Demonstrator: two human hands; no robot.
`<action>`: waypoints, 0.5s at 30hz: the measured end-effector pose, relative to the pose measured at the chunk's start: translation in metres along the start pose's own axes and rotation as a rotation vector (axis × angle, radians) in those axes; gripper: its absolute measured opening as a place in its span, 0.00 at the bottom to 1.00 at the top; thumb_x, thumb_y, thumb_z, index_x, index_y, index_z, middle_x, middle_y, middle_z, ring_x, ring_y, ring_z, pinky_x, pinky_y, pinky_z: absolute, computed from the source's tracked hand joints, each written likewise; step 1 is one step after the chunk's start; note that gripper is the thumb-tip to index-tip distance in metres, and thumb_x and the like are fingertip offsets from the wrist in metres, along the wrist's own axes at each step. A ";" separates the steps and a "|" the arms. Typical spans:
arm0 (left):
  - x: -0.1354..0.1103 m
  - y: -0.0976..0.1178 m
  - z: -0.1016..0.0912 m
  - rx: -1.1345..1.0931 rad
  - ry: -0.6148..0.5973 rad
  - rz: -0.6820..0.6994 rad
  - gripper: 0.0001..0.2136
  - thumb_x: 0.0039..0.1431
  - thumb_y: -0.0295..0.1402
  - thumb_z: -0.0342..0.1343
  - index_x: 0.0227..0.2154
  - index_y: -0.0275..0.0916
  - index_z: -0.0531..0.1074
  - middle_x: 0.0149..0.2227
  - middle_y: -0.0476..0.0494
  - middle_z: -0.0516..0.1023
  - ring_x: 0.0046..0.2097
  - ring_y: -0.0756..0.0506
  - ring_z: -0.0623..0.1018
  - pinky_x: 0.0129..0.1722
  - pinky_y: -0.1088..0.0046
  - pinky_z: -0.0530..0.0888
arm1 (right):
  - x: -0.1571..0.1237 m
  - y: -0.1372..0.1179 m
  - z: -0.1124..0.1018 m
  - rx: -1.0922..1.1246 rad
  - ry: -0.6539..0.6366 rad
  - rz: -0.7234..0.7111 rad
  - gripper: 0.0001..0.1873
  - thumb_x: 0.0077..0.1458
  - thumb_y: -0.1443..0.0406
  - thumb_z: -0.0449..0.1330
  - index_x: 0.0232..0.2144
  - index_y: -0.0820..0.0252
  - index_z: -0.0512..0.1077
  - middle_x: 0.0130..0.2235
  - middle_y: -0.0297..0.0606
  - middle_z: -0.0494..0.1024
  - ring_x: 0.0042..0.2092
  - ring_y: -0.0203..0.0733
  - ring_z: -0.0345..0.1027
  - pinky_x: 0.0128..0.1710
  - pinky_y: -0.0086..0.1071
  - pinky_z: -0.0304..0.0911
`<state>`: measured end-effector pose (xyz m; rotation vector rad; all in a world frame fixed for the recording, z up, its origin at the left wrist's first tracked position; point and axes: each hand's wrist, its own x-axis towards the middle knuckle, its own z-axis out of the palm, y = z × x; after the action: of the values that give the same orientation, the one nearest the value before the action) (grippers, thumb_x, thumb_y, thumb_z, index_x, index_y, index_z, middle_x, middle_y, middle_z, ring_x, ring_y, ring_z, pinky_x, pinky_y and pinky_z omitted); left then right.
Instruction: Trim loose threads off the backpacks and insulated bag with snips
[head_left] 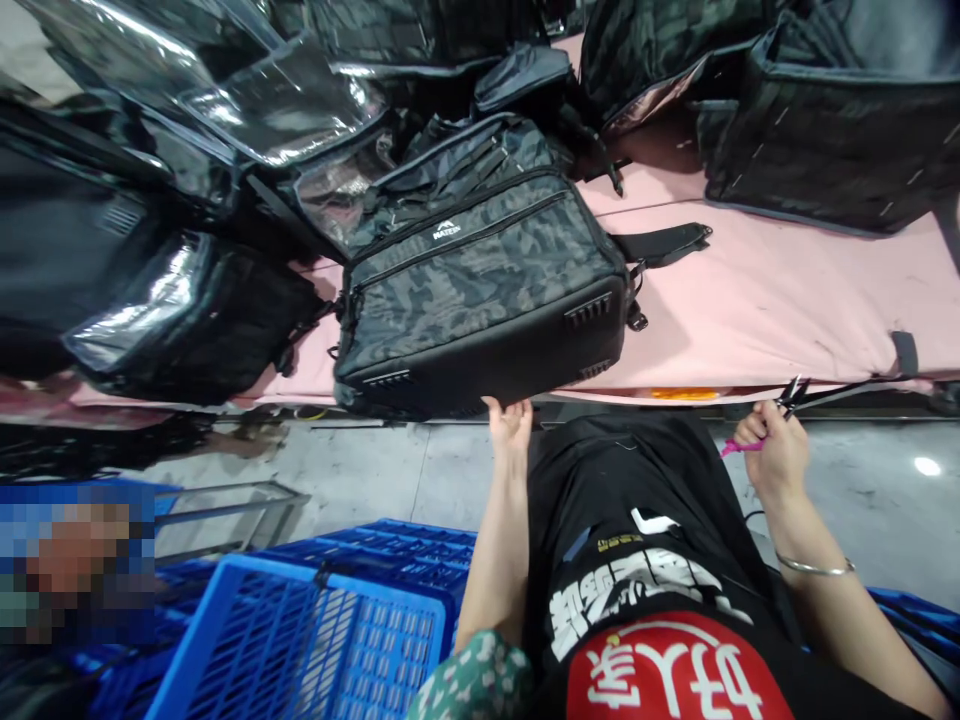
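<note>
A dark camouflage backpack [480, 270] lies on the pink-covered bench, its black base facing me and overhanging the front edge. My left hand [511, 425], palm up, has its fingers curled at the lower edge of that base; part of the fingers is hidden. At the right, my right hand [776, 450] is closed around scissors [795, 392], dark blades pointing up and away from me. A pink end sticks out on the other side of the fist. A black strap [664, 243] extends from the backpack's right side across the cloth.
Black bags with clear plastic [277, 110] crowd the left and back of the bench. Another dark bag [832, 140] stands at the back right on the pink cloth [757, 310]. Blue plastic crates [322, 620] stand on the floor at lower left. A blurred patch covers something beside them.
</note>
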<state>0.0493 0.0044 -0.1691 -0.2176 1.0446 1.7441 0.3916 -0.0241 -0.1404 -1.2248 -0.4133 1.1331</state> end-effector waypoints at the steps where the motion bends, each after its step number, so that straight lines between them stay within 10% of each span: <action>1: 0.000 0.011 0.004 0.008 0.009 0.034 0.16 0.63 0.43 0.43 0.34 0.36 0.68 0.33 0.44 0.74 0.37 0.52 0.75 0.41 0.75 0.74 | 0.001 -0.001 -0.001 -0.008 0.002 -0.007 0.19 0.41 0.56 0.65 0.24 0.60 0.59 0.15 0.21 0.49 0.17 0.25 0.41 0.15 0.21 0.40; 12: -0.040 0.183 0.117 0.548 0.163 1.227 0.05 0.50 0.31 0.52 0.29 0.35 0.65 0.33 0.49 0.72 0.41 0.49 0.74 0.50 0.67 0.71 | -0.016 0.032 -0.010 -0.338 -0.271 0.078 0.19 0.40 0.54 0.67 0.24 0.64 0.68 0.18 0.28 0.59 0.20 0.27 0.50 0.17 0.24 0.44; 15: -0.067 0.201 0.153 1.143 0.084 1.665 0.09 0.52 0.41 0.52 0.28 0.41 0.65 0.32 0.48 0.72 0.41 0.43 0.75 0.47 0.58 0.71 | -0.022 0.036 -0.010 -0.382 -0.282 0.055 0.18 0.42 0.54 0.66 0.25 0.64 0.70 0.18 0.29 0.59 0.21 0.28 0.51 0.19 0.25 0.45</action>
<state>-0.0404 0.0553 0.0716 1.7410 2.3997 1.9523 0.3737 -0.0514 -0.1690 -1.4145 -0.8442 1.3195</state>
